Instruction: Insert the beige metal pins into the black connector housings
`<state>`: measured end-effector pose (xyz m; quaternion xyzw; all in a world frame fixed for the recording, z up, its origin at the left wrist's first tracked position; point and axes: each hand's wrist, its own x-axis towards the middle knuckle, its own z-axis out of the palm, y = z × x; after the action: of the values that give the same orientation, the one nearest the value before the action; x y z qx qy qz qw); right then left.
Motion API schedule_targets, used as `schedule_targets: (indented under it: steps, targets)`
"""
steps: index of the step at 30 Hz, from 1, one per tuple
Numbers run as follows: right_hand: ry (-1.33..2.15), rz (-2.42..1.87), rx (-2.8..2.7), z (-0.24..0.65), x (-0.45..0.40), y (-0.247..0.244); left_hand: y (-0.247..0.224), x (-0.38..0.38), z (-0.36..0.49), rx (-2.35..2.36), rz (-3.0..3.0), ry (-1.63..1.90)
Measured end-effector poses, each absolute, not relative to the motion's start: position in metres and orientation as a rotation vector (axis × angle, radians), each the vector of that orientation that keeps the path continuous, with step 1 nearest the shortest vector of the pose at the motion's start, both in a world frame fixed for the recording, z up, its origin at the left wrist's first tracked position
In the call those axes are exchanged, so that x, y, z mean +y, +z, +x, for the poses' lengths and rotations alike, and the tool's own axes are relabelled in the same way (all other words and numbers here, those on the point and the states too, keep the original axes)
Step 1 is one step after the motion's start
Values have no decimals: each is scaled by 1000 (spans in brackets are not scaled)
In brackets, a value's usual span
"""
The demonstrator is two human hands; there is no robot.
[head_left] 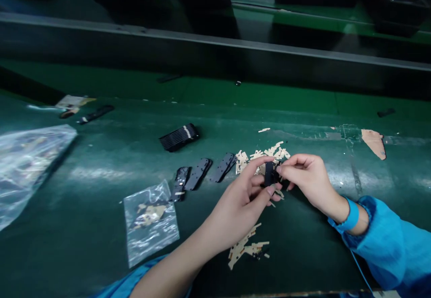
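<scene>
My left hand (240, 208) grips a flat black plastic part (269, 173) between thumb and fingers. From the right, my right hand (305, 179) meets it, thumb and forefinger pinched at the part's right edge; whatever small thing is in that pinch is hidden. Behind my hands lies a heap of small cream-coloured flat pieces (279, 151). More cream pieces (247, 247), some with dark bits beside them, lie below my left hand. Left of my hands, dark plates with small holes (198, 174) rest on the green table, another pair of dark plates (223, 168) beside them.
A row of black ribbed parts (179, 137) sits farther back. A clear zip bag with cream pieces (151, 221) lies at front left, and a larger plastic bag (32, 168) at far left. A tan scrap (373, 143) lies at right. A raised ledge (215, 41) crosses behind the table.
</scene>
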<state>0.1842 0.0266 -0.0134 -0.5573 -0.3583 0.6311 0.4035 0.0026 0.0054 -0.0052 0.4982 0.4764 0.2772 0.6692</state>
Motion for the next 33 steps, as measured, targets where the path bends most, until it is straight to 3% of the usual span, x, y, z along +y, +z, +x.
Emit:
schedule_targets:
  steps: [33]
  targets:
    - [1641, -1421, -866, 183, 27, -7, -3, 2, 0, 1042, 1217, 620]
